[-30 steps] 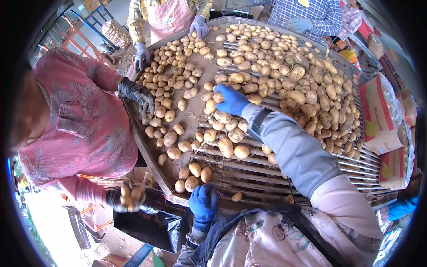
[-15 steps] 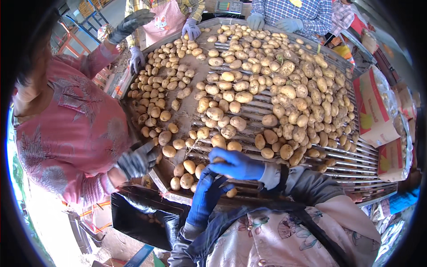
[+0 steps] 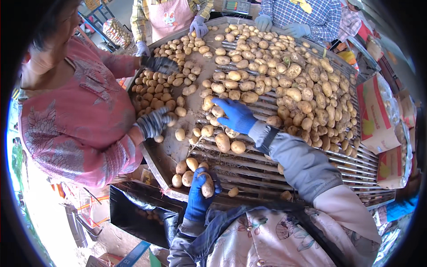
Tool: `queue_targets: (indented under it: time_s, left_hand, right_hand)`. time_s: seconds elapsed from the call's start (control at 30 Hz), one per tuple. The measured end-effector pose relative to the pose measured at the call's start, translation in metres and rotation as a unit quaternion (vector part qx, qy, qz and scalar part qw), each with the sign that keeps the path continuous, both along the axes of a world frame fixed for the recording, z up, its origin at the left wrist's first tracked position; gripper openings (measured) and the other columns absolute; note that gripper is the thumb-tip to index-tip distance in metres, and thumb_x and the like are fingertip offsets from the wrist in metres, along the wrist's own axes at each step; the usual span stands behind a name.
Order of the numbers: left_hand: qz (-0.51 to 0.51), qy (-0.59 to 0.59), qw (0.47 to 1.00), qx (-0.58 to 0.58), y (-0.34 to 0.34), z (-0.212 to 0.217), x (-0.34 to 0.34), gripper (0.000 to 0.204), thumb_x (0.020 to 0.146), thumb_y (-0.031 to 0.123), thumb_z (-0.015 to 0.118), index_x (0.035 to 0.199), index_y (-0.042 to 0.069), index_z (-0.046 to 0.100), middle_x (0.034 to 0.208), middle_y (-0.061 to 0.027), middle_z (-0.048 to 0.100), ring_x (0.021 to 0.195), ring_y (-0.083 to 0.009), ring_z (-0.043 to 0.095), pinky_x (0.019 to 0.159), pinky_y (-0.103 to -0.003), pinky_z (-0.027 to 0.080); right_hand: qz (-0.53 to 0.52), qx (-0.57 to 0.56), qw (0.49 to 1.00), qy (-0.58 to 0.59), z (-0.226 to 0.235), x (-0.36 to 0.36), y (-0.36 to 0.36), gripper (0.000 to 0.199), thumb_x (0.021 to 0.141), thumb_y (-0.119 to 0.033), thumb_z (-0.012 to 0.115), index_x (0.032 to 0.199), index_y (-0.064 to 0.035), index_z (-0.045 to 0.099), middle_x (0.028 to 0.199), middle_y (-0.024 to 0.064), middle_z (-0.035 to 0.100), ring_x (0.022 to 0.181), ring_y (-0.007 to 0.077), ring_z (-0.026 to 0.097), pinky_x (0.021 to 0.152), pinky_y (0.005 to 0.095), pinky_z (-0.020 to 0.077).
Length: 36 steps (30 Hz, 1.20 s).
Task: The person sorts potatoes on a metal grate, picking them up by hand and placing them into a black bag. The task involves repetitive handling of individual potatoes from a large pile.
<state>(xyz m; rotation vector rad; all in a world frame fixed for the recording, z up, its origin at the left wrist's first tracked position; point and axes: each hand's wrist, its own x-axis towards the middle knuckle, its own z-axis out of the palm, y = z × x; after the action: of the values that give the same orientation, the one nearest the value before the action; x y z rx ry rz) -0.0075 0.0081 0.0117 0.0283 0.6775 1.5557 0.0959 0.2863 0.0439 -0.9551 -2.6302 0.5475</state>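
In the head view, I saw the left hand (image 3: 197, 198) gripping a potato (image 3: 207, 188) at lower centre, a small cluster (image 3: 187, 179) gathered beside it, the right hand (image 3: 235, 115) spread wide mid-frame, and a large heap (image 3: 307, 94) left at upper right.

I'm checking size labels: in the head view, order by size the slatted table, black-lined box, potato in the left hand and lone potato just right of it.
1. Slatted table
2. Black-lined box
3. Held potato, left hand partly covering it
4. Lone potato
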Motion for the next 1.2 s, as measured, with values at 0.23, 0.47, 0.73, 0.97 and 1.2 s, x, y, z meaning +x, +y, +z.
queue_targets:
  time_s: [0.23, 0.47, 0.73, 0.97, 1.2]
  left_hand:
    - [-0.037, -0.182, 0.981, 0.055, 0.010, -0.007, -0.014, 0.039, 0.102, 0.053, 0.046, 0.108, 0.016, 0.056, 0.090, -0.0090, 0.061, 0.072, -0.0240, 0.059, 0.058, -0.035, 0.048]
    - [-0.010, -0.084, 0.996, 0.017, 0.021, 0.018, 0.002, 0.066, 0.096, 0.064, 0.049, 0.144, 0.020, 0.043, 0.140, -0.0130, 0.050, 0.121, -0.0341, 0.056, 0.091, -0.056, 0.053]
    - [-0.047, -0.125, 0.990, 0.044, 0.006, -0.010, 0.000, 0.053, 0.094, 0.048, 0.059, 0.131, 0.010, 0.054, 0.133, -0.0187, 0.055, 0.122, -0.0374, 0.055, 0.100, -0.064, 0.047]
    - [-0.046, -0.109, 0.989, 0.092, 0.013, 0.012, 0.005, 0.050, 0.093, 0.029, 0.059, 0.138, 0.010, 0.050, 0.141, -0.0183, 0.047, 0.124, -0.0367, 0.052, 0.103, -0.068, 0.042]
    - [-0.042, -0.014, 0.998, 0.054, 0.009, 0.000, 0.002, 0.058, 0.102, 0.040, 0.048, 0.150, 0.012, 0.037, 0.145, -0.0203, 0.045, 0.129, -0.0384, 0.048, 0.106, -0.060, 0.042]
  right_hand:
    - [0.039, -0.146, 0.974, 0.172, -0.025, 0.004, 0.018, 0.047, 0.091, -0.025, 0.068, 0.134, -0.0095, 0.055, 0.102, 0.0160, 0.066, 0.090, 0.0289, 0.065, 0.080, 0.0405, 0.0525]
    - [0.160, -0.279, 0.941, 0.109, 0.050, 0.034, -0.096, 0.055, 0.094, -0.018, 0.067, 0.144, -0.0068, 0.049, 0.115, 0.0108, 0.067, 0.102, 0.0170, 0.064, 0.088, 0.0335, 0.0512]
    - [0.032, -0.127, 0.985, 0.112, 0.028, 0.075, -0.067, 0.046, 0.087, -0.016, 0.072, 0.129, -0.0057, 0.056, 0.116, 0.0163, 0.063, 0.095, 0.0348, 0.065, 0.082, 0.0427, 0.0536]
    - [0.014, -0.065, 0.997, 0.041, -0.039, 0.091, -0.005, 0.059, 0.084, -0.014, 0.069, 0.138, -0.0163, 0.048, 0.121, 0.0205, 0.061, 0.108, 0.0376, 0.062, 0.092, 0.0472, 0.0510]
    - [-0.091, -0.391, 0.899, 0.175, -0.016, 0.102, -0.016, 0.062, 0.089, -0.019, 0.071, 0.144, -0.0066, 0.045, 0.117, 0.0074, 0.063, 0.085, 0.0131, 0.062, 0.075, 0.0300, 0.0545]
